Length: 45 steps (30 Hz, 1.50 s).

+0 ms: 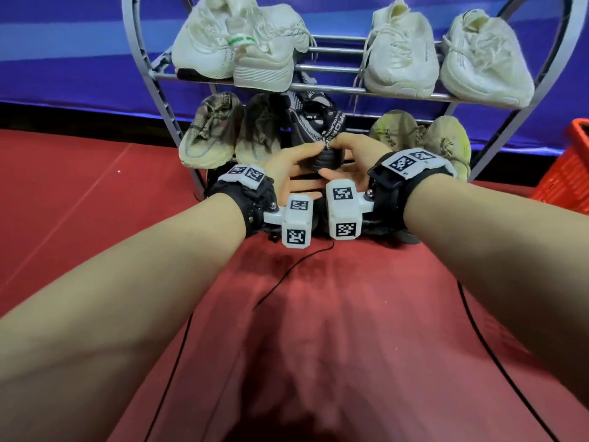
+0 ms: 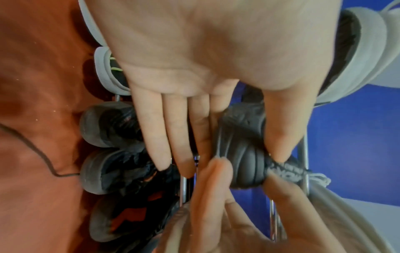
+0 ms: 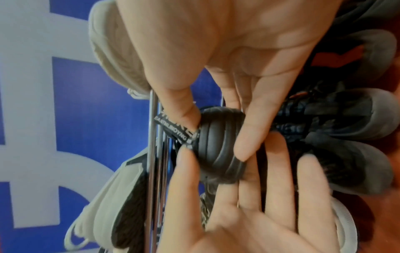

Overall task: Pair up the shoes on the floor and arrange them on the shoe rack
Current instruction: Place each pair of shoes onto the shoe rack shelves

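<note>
A black knit shoe (image 1: 314, 122) lies on the middle tier of the grey metal shoe rack (image 1: 331, 88), heel toward me. Both hands hold its ribbed rubber heel (image 3: 216, 145). My left hand (image 1: 302, 162) pinches the heel from the left, its thumb (image 2: 279, 140) on the heel's upper side and its fingers running beneath. My right hand (image 1: 338, 154) pinches from the right, thumb (image 3: 181, 109) on the lettered pull tab (image 3: 173, 130) and a finger across the heel. The toe of the shoe is hidden between its neighbours.
Two white pairs (image 1: 236, 49) (image 1: 446, 59) fill the top tier. A camouflage-beige pair (image 1: 223, 132) and an olive pair (image 1: 420, 135) flank the black shoe. Dark shoes with orange patches (image 2: 121, 171) sit on the lowest level. A red basket (image 1: 564, 173) stands right; a black cable (image 1: 287, 275) crosses the red floor.
</note>
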Each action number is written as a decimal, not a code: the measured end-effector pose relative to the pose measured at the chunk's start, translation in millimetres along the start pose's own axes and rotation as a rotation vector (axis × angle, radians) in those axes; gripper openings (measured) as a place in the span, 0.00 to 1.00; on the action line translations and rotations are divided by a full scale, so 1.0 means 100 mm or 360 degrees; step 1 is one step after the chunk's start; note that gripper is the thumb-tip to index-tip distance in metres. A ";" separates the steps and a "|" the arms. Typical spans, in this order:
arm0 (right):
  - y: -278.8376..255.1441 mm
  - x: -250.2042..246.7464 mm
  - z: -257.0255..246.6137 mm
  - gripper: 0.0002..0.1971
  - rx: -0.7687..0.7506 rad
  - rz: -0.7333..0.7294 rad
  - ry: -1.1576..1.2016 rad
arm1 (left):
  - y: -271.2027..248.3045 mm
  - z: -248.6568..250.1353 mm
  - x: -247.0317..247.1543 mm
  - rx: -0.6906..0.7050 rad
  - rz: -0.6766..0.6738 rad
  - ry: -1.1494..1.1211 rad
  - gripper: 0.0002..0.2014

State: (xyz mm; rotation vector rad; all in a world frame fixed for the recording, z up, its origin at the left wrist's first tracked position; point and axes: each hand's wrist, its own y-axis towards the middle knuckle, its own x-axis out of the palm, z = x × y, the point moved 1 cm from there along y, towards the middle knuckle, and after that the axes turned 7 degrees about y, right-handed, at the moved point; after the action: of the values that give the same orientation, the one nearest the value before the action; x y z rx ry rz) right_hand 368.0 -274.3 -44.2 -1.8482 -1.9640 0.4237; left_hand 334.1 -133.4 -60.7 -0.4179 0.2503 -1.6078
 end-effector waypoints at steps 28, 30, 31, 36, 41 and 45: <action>0.38 0.37 0.37 0.07 0.0189 0.0130 -0.0079 | 0.00 -0.18 -0.70 0.0076 0.0380 -0.0703 0.09; 0.57 0.32 0.38 0.06 0.0136 0.0134 -0.0080 | 0.01 -0.24 -0.66 -0.0006 0.0406 -0.0591 0.12; 0.70 0.26 0.40 0.05 0.0113 0.0123 -0.0074 | 0.00 -0.28 -0.63 -0.0079 0.0380 -0.0471 0.15; 0.39 0.14 0.25 0.13 0.0133 0.0157 0.0094 | -0.05 -0.37 -0.44 -0.0308 -0.0069 0.0084 0.26; 0.01 0.00 0.15 0.09 0.0099 0.0123 0.0138 | 0.03 -0.27 -0.19 -0.0264 -0.0123 0.0087 0.28; -0.19 -0.28 0.09 0.07 0.0018 0.0191 0.0136 | 0.13 -0.19 -0.01 -0.0212 -0.0146 -0.0009 0.32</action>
State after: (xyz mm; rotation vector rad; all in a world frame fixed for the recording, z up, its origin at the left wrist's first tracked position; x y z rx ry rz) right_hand 348.0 -302.8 -45.5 -1.9505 -1.7981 0.3837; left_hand 338.1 -135.5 -83.2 -0.5429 0.3395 -1.6848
